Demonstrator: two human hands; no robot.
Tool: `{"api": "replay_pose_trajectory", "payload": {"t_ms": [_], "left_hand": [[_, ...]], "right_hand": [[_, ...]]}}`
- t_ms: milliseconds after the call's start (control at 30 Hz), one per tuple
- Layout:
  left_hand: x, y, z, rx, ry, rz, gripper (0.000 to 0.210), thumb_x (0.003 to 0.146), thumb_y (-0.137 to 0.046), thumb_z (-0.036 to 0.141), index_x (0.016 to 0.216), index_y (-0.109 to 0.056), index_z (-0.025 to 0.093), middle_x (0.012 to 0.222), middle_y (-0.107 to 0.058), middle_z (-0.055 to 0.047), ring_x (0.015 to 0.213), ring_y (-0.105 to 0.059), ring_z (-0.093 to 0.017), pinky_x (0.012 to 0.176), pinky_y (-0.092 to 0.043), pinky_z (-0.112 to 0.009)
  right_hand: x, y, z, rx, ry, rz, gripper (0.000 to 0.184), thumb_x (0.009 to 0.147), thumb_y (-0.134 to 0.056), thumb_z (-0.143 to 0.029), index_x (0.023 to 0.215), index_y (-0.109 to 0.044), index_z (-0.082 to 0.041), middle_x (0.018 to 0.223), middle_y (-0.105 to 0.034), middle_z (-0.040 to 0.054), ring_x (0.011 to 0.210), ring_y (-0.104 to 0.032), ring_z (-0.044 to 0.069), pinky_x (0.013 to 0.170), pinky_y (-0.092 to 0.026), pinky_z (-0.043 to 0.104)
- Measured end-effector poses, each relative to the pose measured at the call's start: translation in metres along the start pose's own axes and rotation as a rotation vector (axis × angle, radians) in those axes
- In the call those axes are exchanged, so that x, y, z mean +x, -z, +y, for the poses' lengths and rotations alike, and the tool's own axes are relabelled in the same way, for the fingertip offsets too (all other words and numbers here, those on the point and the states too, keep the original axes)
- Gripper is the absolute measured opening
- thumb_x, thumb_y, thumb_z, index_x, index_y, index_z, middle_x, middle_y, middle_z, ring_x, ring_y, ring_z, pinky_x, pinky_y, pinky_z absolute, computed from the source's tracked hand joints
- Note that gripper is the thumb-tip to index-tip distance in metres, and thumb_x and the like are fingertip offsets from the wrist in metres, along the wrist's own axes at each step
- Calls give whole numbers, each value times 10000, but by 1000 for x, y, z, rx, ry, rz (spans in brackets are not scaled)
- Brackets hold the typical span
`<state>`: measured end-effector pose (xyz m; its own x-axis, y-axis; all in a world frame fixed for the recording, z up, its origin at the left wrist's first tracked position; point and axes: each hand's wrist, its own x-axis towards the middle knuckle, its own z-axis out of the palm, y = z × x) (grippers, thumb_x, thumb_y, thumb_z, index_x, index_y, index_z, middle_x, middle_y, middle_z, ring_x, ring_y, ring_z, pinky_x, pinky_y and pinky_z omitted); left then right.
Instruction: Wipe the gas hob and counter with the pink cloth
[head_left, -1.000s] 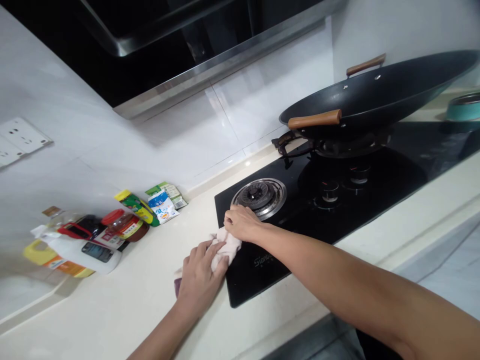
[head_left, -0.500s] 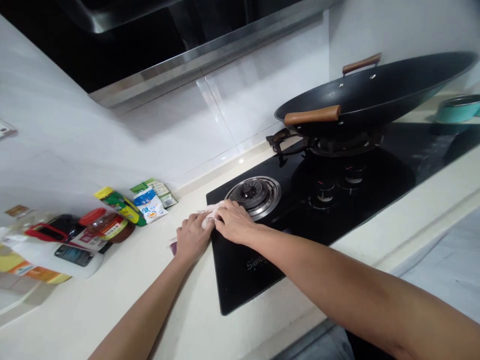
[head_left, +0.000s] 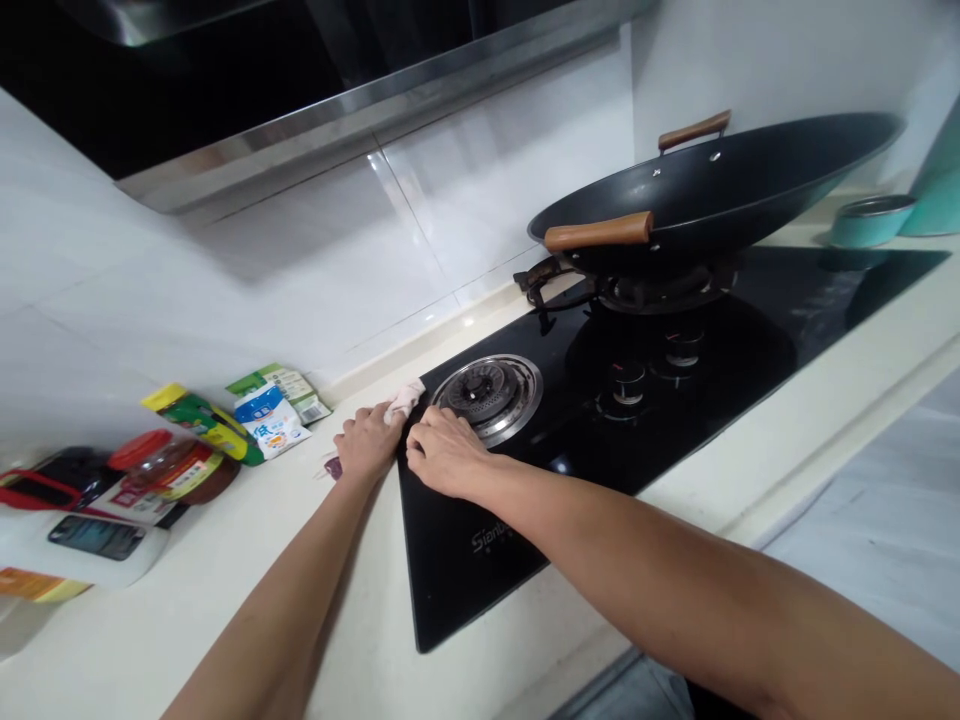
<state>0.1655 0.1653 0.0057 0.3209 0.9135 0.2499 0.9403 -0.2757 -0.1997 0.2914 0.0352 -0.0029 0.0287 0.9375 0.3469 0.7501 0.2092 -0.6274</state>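
My left hand (head_left: 366, 442) presses on a pale, crumpled cloth (head_left: 406, 398) at the left edge of the black gas cooktop (head_left: 469, 590). The cloth pokes out beyond my fingertips, and a dark purple patch of it shows beside my wrist. Close to its right, my right hand (head_left: 448, 452) is closed, fingers curled down over the cooktop's left part near its edge. What those fingers hold, if anything, is hidden. Just beyond my right hand lies the round left burner (head_left: 491, 395) with its steel ring, without a pan on it.
A large black wok (head_left: 720, 190) with wooden handles sits on the right burner, behind two knobs (head_left: 628, 382). Seasoning packets (head_left: 271, 420), a red-lidded jar (head_left: 180, 467) and bottles (head_left: 105, 545) line the left counter. A range hood (head_left: 315, 110) hangs overhead; a teal pot (head_left: 870, 222) stands far right.
My hands have moved slightly apart. The cloth, formerly between both hands, now shows beyond my left fingertips, and my right hand has come off it. The view has shifted a little.
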Motion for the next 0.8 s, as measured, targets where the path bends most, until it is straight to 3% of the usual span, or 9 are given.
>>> {"api": "replay_pose_trajectory", "payload": {"t_ms": [167,400,633,800], "left_hand": [[-22,4,0,33,-55,51,490,986,-340,492,1390,-485,257,1303,-546,-154,1108,-528,-356,894,-422,-517],[-75,18,2,-25,-110,91,473,1003,-330,486,1357,-529,244,1287,-572,-148,1092,-545,-363,865,-433,-505],[-125,23,3,-62,-93,84,451,971,-424,501,1346,-543,279,1326,-551,-112,1112,-539,-318,924,-440,-498],[-145,25,4,-84,-116,92,495,942,-475,502,1374,-524,266,1396,-512,-111,1162,-509,-330,952,-424,-497]], "right_hand": [[0,1,1,10,14,27,248,947,-426,-294,970,-658,-210,1206,-538,96,1099,-485,255,945,-412,418],[1,0,2,-10,-4,33,296,969,-388,-323,1005,-662,-218,1291,-532,94,1133,-483,255,956,-406,415],[-3,-1,3,-14,18,39,264,947,-421,-272,934,-671,-188,1120,-597,89,1013,-514,218,852,-395,341],[-5,-5,5,-28,49,55,238,930,-448,-264,839,-650,-177,986,-594,69,934,-513,184,817,-385,299]]}}
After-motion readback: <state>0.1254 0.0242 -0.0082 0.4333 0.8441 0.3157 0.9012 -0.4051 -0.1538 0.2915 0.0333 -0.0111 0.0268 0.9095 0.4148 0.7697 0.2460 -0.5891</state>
